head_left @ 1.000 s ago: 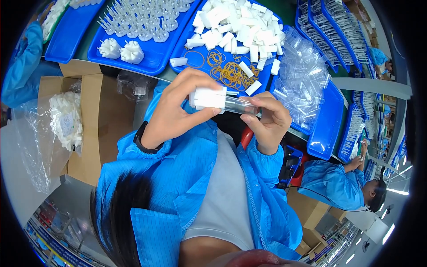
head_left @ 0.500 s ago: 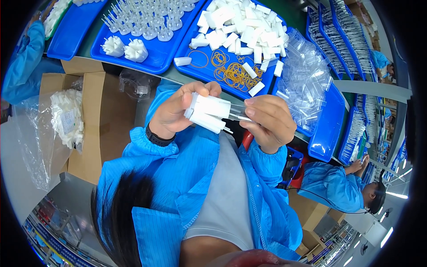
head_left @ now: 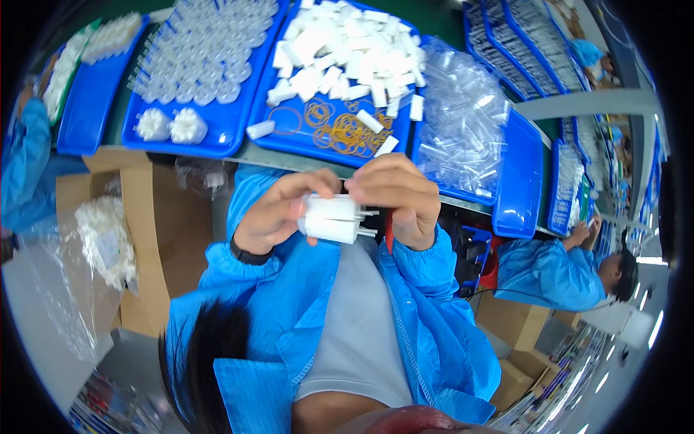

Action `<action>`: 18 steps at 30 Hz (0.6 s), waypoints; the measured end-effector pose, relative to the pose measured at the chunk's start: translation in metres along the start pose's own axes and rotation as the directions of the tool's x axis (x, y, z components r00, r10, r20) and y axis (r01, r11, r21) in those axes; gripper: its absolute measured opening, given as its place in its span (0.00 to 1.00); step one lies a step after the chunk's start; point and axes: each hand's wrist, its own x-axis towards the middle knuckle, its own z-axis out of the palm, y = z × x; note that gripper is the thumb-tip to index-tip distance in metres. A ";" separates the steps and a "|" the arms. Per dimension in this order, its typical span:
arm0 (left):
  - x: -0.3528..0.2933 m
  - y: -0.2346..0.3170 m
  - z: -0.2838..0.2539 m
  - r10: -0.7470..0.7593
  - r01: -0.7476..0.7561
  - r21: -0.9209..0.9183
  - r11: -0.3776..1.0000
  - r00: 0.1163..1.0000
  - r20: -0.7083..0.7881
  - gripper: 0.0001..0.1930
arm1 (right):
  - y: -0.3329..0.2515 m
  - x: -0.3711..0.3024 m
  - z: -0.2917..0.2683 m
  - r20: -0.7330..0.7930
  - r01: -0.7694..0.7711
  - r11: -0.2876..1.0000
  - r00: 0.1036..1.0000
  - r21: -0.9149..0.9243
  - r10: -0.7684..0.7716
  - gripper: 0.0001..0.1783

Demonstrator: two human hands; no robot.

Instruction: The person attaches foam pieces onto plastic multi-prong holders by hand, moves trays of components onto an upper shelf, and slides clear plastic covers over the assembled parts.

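My left hand (head_left: 278, 213) grips a cluster of white foam-like blocks (head_left: 331, 219) by its left end, in front of my chest. The blocks lie side by side, and thin pale prongs (head_left: 369, 232) stick out of the right end. My right hand (head_left: 399, 189) is bent over the cluster's upper right corner, fingers pressed together and fingertips against it. What those fingers pinch, if anything, is hidden. Two similar clusters (head_left: 189, 126) stand at the front of a blue tray (head_left: 235, 141), before rows of clear pronged plastic parts (head_left: 206, 50).
Ahead, another blue tray (head_left: 300, 148) holds loose white blocks (head_left: 347, 50) and tan rubber bands (head_left: 350, 130). Clear plastic sleeves (head_left: 463, 123) fill a tray to its right. An open cardboard box (head_left: 148, 253) stands at left. Co-workers in blue sleeves (head_left: 553, 271) sit on both sides.
My right hand has moved left, from pinching a clear strip at the cluster's right end to its upper corner. The strip no longer shows. The cluster now lies level, and the view has shifted.
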 end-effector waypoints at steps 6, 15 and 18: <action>-0.001 0.007 -0.001 0.079 -0.053 0.106 0.993 0.963 -0.258 0.20 | 0.000 -0.008 -0.048 -0.233 -0.345 0.438 0.928 -0.830 0.290 0.13; -0.001 0.009 -0.008 0.092 -0.072 0.077 0.994 0.948 -0.305 0.22 | 0.016 -0.035 -0.070 -0.337 -0.441 0.182 0.844 -0.879 0.417 0.13; -0.002 0.009 -0.007 0.107 -0.084 0.086 0.993 0.944 -0.312 0.23 | 0.015 -0.034 -0.072 -0.295 -0.367 0.251 0.913 -0.896 0.281 0.13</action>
